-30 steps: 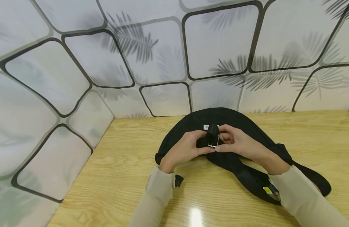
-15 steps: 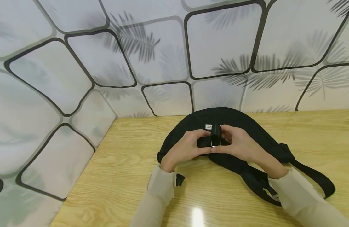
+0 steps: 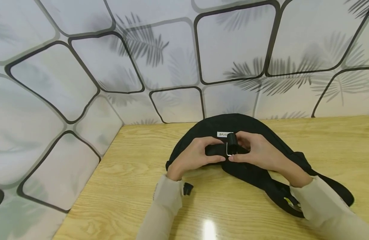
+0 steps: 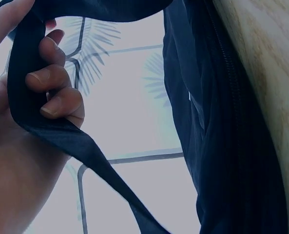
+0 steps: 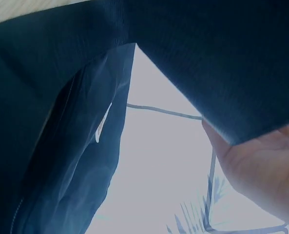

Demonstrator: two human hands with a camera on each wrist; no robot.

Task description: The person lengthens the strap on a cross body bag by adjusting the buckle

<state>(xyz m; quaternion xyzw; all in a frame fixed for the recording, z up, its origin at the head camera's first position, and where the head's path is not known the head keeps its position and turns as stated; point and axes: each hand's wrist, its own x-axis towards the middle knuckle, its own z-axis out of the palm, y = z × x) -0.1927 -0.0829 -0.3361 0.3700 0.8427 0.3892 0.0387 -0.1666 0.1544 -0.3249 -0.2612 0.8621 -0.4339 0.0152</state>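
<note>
A black crescent-shaped bag (image 3: 238, 120) with a white label (image 3: 222, 134) lies on the table towards the wall. Above it, my left hand (image 3: 191, 156) grips its black strap (image 3: 215, 150); in the left wrist view the fingers curl round the webbing (image 4: 27, 73). A small metal buckle (image 3: 227, 150) sits on the strap between my hands. Just right of the buckle a short loop of webbing (image 3: 232, 144) stands up. Thumb and fingers of my right hand (image 3: 260, 150) pinch the strap at that loop. The right wrist view shows wide dark webbing (image 5: 222, 73) hiding the right fingertips.
Light wood table (image 3: 127, 186) spreads round the bag, with a patterned wall covering (image 3: 172, 66) behind and at left. More strap (image 3: 337, 190) trails to the right, near a yellow tag (image 3: 288, 201). A small black piece (image 3: 188, 189) shows beside the left sleeve.
The buckle and webbing loop have shifted slightly right with my right hand. My left fingers now sit a little farther from the buckle, with more strap showing between. The bag stays put.
</note>
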